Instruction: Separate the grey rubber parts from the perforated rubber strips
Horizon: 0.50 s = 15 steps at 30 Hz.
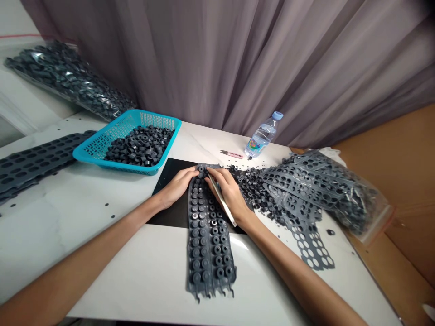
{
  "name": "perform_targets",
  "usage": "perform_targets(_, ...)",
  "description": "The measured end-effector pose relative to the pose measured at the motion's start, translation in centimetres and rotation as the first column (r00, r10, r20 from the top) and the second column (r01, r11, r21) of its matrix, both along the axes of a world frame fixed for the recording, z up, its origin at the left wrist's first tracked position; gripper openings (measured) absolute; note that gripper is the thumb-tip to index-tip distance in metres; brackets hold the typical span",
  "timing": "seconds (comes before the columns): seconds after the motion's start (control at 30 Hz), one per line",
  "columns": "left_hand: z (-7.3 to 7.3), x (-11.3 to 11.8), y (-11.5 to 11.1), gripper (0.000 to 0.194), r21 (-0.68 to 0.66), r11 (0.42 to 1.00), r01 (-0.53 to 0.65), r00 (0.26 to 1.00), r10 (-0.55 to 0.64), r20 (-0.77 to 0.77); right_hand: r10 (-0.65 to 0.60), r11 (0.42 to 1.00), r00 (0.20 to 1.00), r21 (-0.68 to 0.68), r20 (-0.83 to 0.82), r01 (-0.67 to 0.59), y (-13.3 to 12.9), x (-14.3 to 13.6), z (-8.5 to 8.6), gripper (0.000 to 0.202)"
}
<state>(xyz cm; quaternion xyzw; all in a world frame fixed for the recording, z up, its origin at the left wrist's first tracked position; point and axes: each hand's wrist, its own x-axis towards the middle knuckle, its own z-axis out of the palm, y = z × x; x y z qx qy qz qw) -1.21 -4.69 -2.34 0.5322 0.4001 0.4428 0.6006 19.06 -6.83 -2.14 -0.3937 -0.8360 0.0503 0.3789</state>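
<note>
A long dark grey molded rubber sheet [200, 240], studded with rows of round ring-shaped parts, lies lengthwise in front of me on a black mat [173, 199]. At its far end, my left hand [178, 185] pinches the left edge, thumb and fingers closed near the top rings. My right hand [229, 192] is closed around a flat, pale-handled tool [222, 201], slanted over the sheet's right side. The tool's tip is hidden under the fingers, so its kind cannot be made out. Both hands nearly meet at the sheet's far edge.
A blue basket [170, 118] of loose black rubber rings stands back left, beside a full plastic bag [68, 77] and punched sheets [37, 158]. Pink-handled snips [233, 154] and a water bottle [263, 136] sit behind. Rings and perforated scrap sheets [302, 181] heap up right.
</note>
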Motion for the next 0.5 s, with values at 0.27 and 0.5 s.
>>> perform_targets(0.27, -0.45, -0.07, 0.21, 0.029, 0.044, 0.999, 0.027, 0.999, -0.025, -0.038, -0.087, 0.994, 0.995, 0.074, 0.048, 0.083, 0.62, -0.54, -0.67, 0.034)
perform_targets(0.5, -0.42, -0.04, 0.16, 0.026, 0.000, 1.000, -0.002, 0.998, 0.002, -0.058, -0.234, 0.968, 0.951, 0.038, -0.204, 0.247, 0.65, 0.18, 0.03, 0.031)
